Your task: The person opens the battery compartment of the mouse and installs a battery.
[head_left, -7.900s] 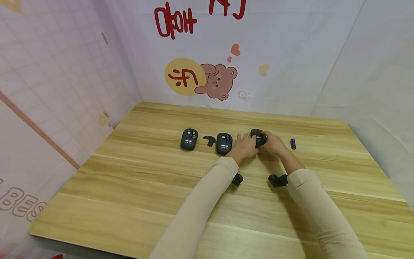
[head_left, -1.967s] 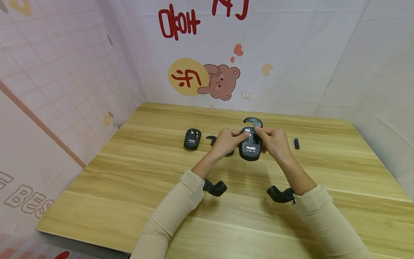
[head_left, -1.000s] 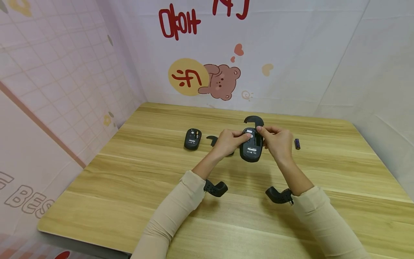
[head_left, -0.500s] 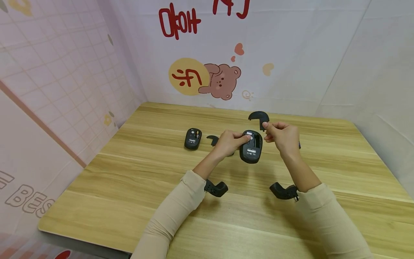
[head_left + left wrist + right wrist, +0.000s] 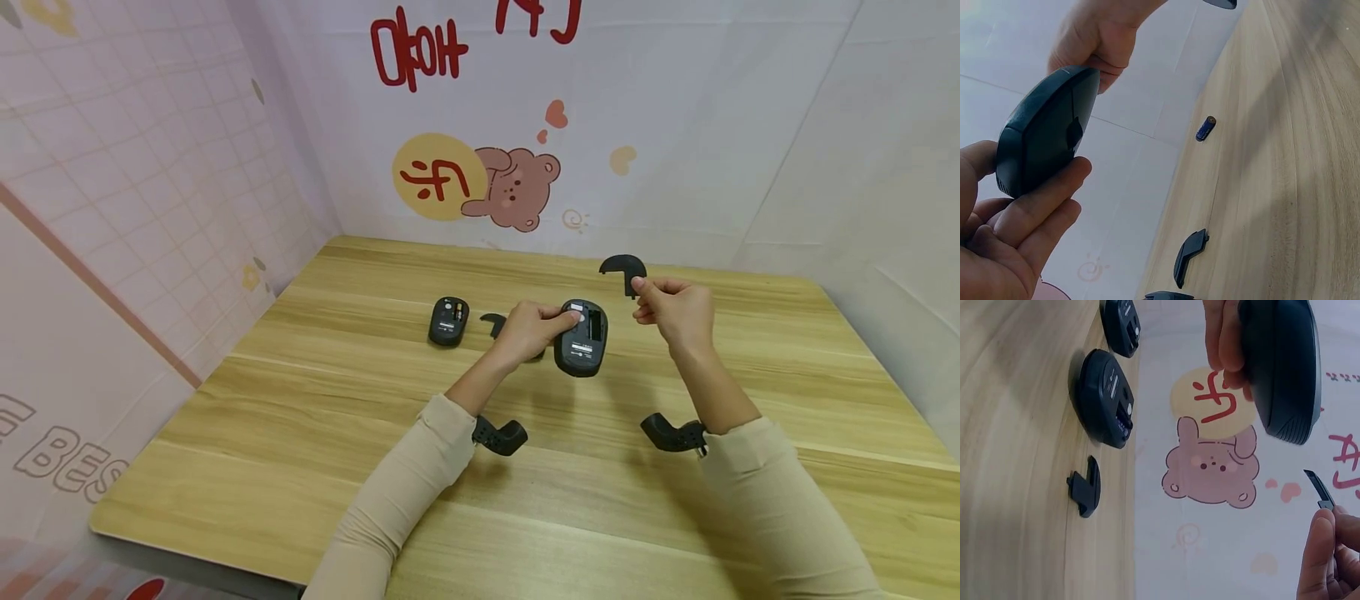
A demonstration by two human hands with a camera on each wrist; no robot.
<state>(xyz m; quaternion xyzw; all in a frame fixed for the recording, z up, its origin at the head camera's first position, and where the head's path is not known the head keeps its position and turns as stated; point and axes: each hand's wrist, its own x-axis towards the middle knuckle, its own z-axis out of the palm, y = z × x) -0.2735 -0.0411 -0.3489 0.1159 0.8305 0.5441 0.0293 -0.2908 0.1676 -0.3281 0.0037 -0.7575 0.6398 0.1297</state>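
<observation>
My left hand (image 5: 528, 331) grips a black computer mouse (image 5: 581, 346) above the table, thumb on its underside, which faces the head camera. Its battery slot (image 5: 596, 325) is uncovered and looks empty. To the right, my right hand (image 5: 682, 315) pinches a black battery cover (image 5: 634, 268) between thumb and fingers, apart from the mouse. The right wrist view shows this cover (image 5: 1321, 487) edge-on below the held mouse (image 5: 1279, 369). A blue battery (image 5: 1205, 128) lies on the table in the left wrist view; my right hand hides it in the head view.
A mouse (image 5: 448, 321) lies underside up at the left, a battery in its slot. A second mouse (image 5: 1107, 400), also with a battery, is mostly behind my left hand. Loose covers lie either side of it: one cover (image 5: 495, 323) left, another cover (image 5: 1088, 487) right.
My right hand has slid the battery cover off the mouse and carried it up and right, away from it. My left hand keeps holding the mouse, nearly still.
</observation>
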